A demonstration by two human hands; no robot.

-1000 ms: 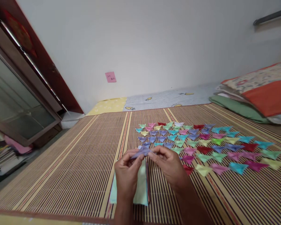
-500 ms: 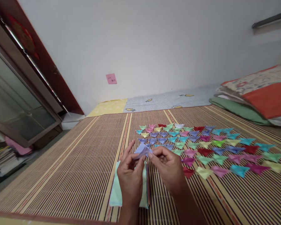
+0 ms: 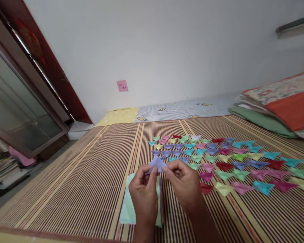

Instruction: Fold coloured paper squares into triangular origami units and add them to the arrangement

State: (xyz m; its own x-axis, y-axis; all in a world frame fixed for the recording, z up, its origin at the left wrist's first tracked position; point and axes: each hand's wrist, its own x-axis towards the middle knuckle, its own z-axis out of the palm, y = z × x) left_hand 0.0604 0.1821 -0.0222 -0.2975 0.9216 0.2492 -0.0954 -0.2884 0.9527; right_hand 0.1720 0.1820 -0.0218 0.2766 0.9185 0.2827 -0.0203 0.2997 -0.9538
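Note:
Between my two hands is a small piece of folded lavender paper (image 3: 157,164), its peak pointing up. My left hand (image 3: 144,189) pinches its left side between thumb and fingers. The thumb and forefinger of my right hand (image 3: 183,182) grip its right corner. Beneath my left hand lies a stack of paper sheets (image 3: 126,206) with a pale green one on top, partly covered by the hand and wrist. To the right, rows of small folded paper pieces (image 3: 224,166) in many colours are spread over the striped mat (image 3: 86,182).
A pink note (image 3: 122,85) is stuck on the white wall behind. Folded bedding (image 3: 288,111) is piled at the right edge of the mat. On the left are a glass-panelled door (image 3: 32,108) and a pile of books (image 3: 5,168) lower down.
My left fingers, one of which was raised, have curled in around the lavender paper. The paper now shows a more even, peaked shape. The view has shifted slightly.

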